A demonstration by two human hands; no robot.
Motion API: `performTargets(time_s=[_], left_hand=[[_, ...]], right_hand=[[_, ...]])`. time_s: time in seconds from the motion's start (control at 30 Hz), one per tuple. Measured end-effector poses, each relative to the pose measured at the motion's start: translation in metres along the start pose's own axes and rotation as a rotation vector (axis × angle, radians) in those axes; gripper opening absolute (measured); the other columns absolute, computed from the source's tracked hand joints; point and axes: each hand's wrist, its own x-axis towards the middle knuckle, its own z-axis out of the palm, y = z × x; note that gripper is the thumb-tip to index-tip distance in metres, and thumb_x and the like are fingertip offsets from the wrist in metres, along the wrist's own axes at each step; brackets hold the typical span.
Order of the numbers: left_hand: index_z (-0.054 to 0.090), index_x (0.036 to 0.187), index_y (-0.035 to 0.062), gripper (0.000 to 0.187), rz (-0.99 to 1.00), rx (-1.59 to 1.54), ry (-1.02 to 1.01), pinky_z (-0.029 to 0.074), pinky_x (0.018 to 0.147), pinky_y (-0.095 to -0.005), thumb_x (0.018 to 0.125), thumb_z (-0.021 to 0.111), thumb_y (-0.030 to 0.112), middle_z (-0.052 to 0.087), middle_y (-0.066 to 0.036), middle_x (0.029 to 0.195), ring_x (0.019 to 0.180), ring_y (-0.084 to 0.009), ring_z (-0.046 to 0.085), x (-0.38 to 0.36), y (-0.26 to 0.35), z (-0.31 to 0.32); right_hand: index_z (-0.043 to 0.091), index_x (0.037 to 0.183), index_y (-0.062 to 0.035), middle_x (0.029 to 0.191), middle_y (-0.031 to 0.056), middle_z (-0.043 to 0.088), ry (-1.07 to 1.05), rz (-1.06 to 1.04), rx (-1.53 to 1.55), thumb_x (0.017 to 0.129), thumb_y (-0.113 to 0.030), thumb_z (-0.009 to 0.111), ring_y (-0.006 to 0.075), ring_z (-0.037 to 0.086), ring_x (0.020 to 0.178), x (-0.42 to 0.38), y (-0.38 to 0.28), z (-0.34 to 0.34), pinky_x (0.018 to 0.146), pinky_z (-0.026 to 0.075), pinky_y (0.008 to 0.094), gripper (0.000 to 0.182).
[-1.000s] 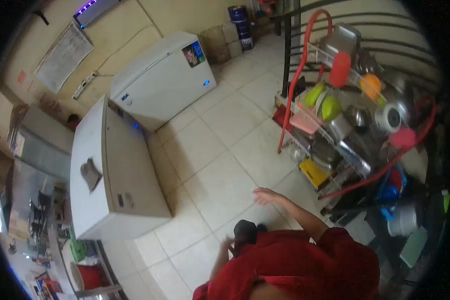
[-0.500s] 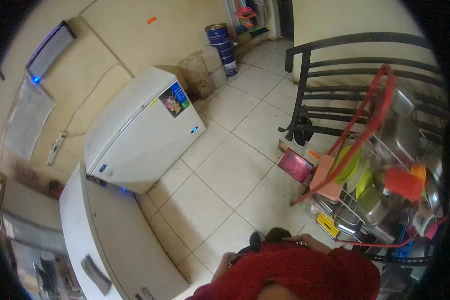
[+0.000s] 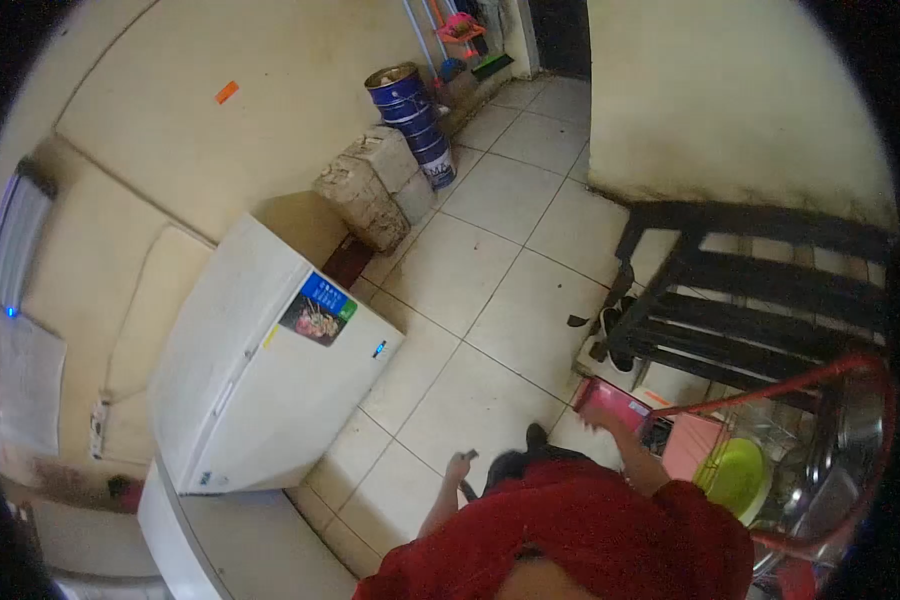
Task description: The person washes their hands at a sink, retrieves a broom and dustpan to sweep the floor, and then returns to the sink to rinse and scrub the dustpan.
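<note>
My left hand (image 3: 457, 468) hangs at my left side, its fingers closed round a small, dark, narrow object (image 3: 471, 456). One end sticks out above the fist and a dark strip shows below it; I cannot tell what it is. On the other side, my right hand (image 3: 600, 422) reaches forward with its fingers spread and nothing visible in them. It overlaps the near part of a pink box (image 3: 620, 404) on the floor. Close to the right forearm are a salmon-pink block (image 3: 692, 447) and a lime-green bowl (image 3: 734, 476) in a red-framed dish rack (image 3: 810, 374).
A white chest freezer (image 3: 270, 370) stands to the left, with another white appliance (image 3: 240, 545) nearer me. To the right is a black slatted metal frame (image 3: 750, 270), with shoes (image 3: 618, 335) under it. Ahead, a blue drum (image 3: 410, 115) and stone blocks (image 3: 370, 180) line the tiled floor.
My view has shifted forward along the floor, and the dish rack now sits lower right. My right hand has moved from my waist out toward the pink box; the left has swung away from my body.
</note>
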Motion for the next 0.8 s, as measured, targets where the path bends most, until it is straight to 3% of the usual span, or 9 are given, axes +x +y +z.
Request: performTargets(time_s=[0.1, 0.23, 0.27, 0.3, 0.33, 0.4, 0.47, 0.5, 0.8], left_hand=[[0.035, 0.097, 0.0111, 0.035, -0.036, -0.772, -0.061, 0.045, 0.057, -0.0264, 0.074, 0.057, 0.025, 0.05, -0.009, 0.084, 0.071, -0.0175, 0.054, 0.029, 0.121, -0.085], [0.023, 0.12, 0.018, 0.059, -0.367, -0.552, 0.006, 0.044, 0.065, -0.035, 0.074, 0.055, 0.033, 0.043, -0.012, 0.104, 0.082, -0.0205, 0.046, 0.118, 0.184, -0.134], [0.007, 0.123, 0.0146, 0.082, -0.417, -0.645, -0.162, 0.039, 0.08, -0.0433, 0.067, 0.064, 0.033, 0.03, -0.019, 0.121, 0.107, -0.0309, 0.035, 0.13, 0.195, -0.148], [0.011, 0.125, 0.014, 0.077, -0.055, -0.677, -0.301, 0.039, 0.081, -0.0453, 0.069, 0.062, 0.032, 0.028, -0.02, 0.123, 0.109, -0.0311, 0.035, 0.163, 0.124, -0.135], [0.013, 0.124, 0.0136, 0.075, -0.096, -0.619, -0.376, 0.039, 0.081, -0.0455, 0.07, 0.06, 0.033, 0.028, -0.019, 0.122, 0.108, -0.0313, 0.035, 0.186, 0.141, -0.144], [0.017, 0.123, 0.0126, 0.071, -0.199, -0.51, -0.428, 0.04, 0.08, -0.0457, 0.07, 0.057, 0.037, 0.03, -0.019, 0.121, 0.106, -0.0316, 0.037, 0.226, 0.187, -0.163], [0.02, 0.123, 0.0117, 0.068, -0.211, -0.469, -0.469, 0.041, 0.079, -0.0459, 0.071, 0.053, 0.041, 0.031, -0.018, 0.119, 0.104, -0.032, 0.039, 0.271, 0.238, -0.192], [0.022, 0.122, 0.0112, 0.066, -0.218, -0.458, -0.493, 0.041, 0.078, -0.046, 0.071, 0.052, 0.043, 0.032, -0.018, 0.119, 0.103, -0.0322, 0.039, 0.3, 0.263, -0.208], [0.037, 0.119, 0.0134, 0.051, -0.273, -0.489, -0.779, 0.042, 0.076, -0.0515, 0.079, 0.036, 0.046, 0.034, -0.016, 0.117, 0.097, -0.0381, 0.042, 0.65, 0.527, -0.335]], right_hand=[[0.047, 0.105, -0.0035, 0.086, 0.0107, 0.056, 0.419, -0.393, 0.383, 0.077, -0.032, 0.051, 0.0194, 0.055, 0.072, -0.079, -0.2, -0.121, 0.062, 0.045, 0.0337, 0.04], [0.044, 0.109, -0.0061, 0.085, 0.0086, 0.057, 0.515, -0.611, 0.347, 0.08, -0.027, 0.049, 0.0165, 0.055, 0.071, -0.059, -0.33, -0.264, 0.062, 0.045, 0.0303, 0.036], [0.044, 0.109, -0.0061, 0.085, 0.0086, 0.057, 0.517, -0.612, 0.344, 0.08, -0.027, 0.049, 0.0165, 0.055, 0.071, -0.041, -0.34, -0.293, 0.062, 0.045, 0.0303, 0.036], [0.044, 0.108, -0.0061, 0.082, 0.0081, 0.056, 0.6, -0.628, 0.355, 0.081, -0.026, 0.047, 0.0165, 0.055, 0.068, -0.014, -0.342, -0.315, 0.06, 0.046, 0.0301, 0.034], [0.045, 0.108, -0.0062, 0.079, 0.0076, 0.056, 0.684, -0.645, 0.373, 0.082, -0.025, 0.045, 0.0165, 0.055, 0.066, 0.02, -0.341, -0.337, 0.058, 0.046, 0.0299, 0.032], [0.048, 0.099, -0.0031, 0.097, 0.0133, 0.054, 1.056, -0.466, -0.829, 0.081, -0.024, 0.045, 0.0191, 0.053, 0.088, 0.112, -0.291, -0.364, 0.065, 0.046, 0.034, 0.028], [0.048, 0.107, -0.0044, 0.108, 0.0119, 0.044, 0.194, 0.112, 0.467, 0.077, -0.042, 0.048, 0.0201, 0.04, 0.101, 0.088, -0.299, -0.377, 0.082, 0.035, 0.038, 0.048], [0.05, 0.107, -0.0047, 0.091, 0.0134, 0.052, 0.37, -0.066, 0.668, 0.074, -0.047, 0.051, 0.022, 0.047, 0.086, 0.048, -0.305, -0.348, 0.075, 0.039, 0.0387, 0.054], [0.052, 0.105, -0.0047, 0.078, 0.0123, 0.054, 0.279, 0.133, 0.176, 0.073, -0.048, 0.051, 0.0217, 0.048, 0.077, 0.137, -0.339, -0.523, 0.07, 0.039, 0.0385, 0.054]])
